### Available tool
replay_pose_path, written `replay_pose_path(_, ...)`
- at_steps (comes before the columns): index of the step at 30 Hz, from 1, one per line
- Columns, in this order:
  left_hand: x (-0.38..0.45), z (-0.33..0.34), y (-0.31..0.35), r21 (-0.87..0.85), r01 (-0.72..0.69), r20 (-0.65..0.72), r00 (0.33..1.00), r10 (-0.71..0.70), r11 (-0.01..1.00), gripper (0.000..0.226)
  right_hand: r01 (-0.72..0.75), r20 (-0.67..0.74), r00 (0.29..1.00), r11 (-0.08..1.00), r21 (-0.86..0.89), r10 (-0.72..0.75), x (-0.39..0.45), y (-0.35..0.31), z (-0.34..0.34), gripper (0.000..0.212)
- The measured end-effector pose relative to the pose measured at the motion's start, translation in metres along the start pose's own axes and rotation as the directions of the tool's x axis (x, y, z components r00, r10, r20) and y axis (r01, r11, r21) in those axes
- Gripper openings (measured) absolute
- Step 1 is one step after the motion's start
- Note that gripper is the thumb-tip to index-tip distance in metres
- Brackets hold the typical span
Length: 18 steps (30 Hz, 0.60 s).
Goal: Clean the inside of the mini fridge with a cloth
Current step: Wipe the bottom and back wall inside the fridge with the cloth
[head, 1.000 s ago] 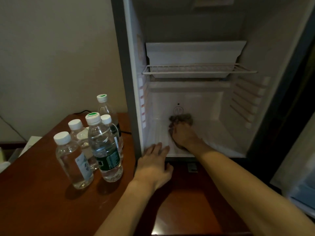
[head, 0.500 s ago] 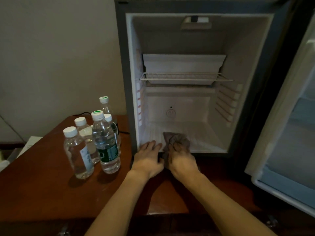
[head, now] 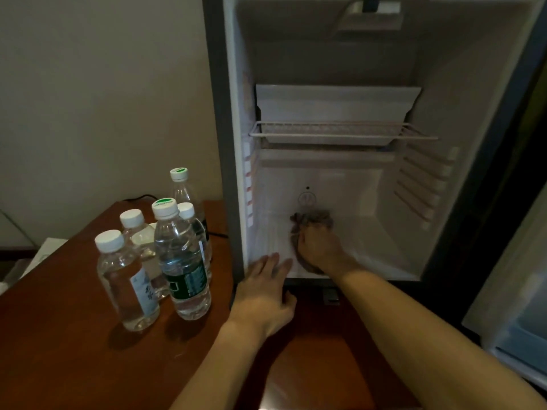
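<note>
The mini fridge [head: 384, 241] stands open on a wooden table, its white inside bare except for a wire shelf [head: 340, 133]. A crumpled brown cloth [head: 313, 220] lies on the fridge floor near the back wall. My right hand [head: 321, 247] presses down on the cloth, fingers over it, forearm reaching in from the lower right. My left hand [head: 266, 294] rests flat, fingers spread, on the fridge's lower front edge at the left corner, holding nothing.
Several clear water bottles [head: 180, 261] with white caps stand on the brown table [head: 59, 350] just left of the fridge. The open fridge door [head: 515, 291] hangs at the right. A black cable [head: 217, 234] runs behind the bottles.
My right hand has pushed the cloth from the front lip of the fridge floor back toward the rear wall. The left hand has stayed at the front edge. The view has moved closer.
</note>
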<state>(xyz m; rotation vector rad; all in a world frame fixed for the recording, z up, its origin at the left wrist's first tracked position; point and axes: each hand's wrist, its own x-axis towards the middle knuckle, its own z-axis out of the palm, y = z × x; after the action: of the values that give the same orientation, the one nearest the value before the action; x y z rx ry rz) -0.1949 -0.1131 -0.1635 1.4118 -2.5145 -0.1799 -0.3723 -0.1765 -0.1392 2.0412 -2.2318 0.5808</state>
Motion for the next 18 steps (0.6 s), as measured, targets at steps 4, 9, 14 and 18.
replay_pose_path(4, 0.002, 0.001, 0.000, -0.010, 0.010, -0.002, 1.000, -0.010, 1.000, 0.072, -0.047, 0.044, 0.998, 0.995, 0.085, 0.044, 0.028, 0.007, 0.008, 0.036)
replay_pose_path(9, 0.000, -0.001, 0.002, -0.006, 0.010, 0.009, 1.000, -0.010, 1.000, 0.071, -0.006, 0.020, 1.000, 0.999, 0.052, 0.005, -0.002, 0.004, -0.003, 0.039)
replay_pose_path(14, -0.002, -0.003, 0.005, -0.011, 0.014, 0.008, 1.000, -0.014, 1.000, 0.070, 0.030, 0.046, 0.998, 1.000, 0.008, -0.031, -0.062, -0.001, -0.012, 0.040)
replay_pose_path(18, -0.002, -0.003, 0.007, -0.011, 0.035, 0.005, 0.999, -0.035, 0.999, 0.071, -0.007, 0.074, 0.997, 0.999, -0.052, 0.011, -0.096, -0.010, -0.013, 0.048)
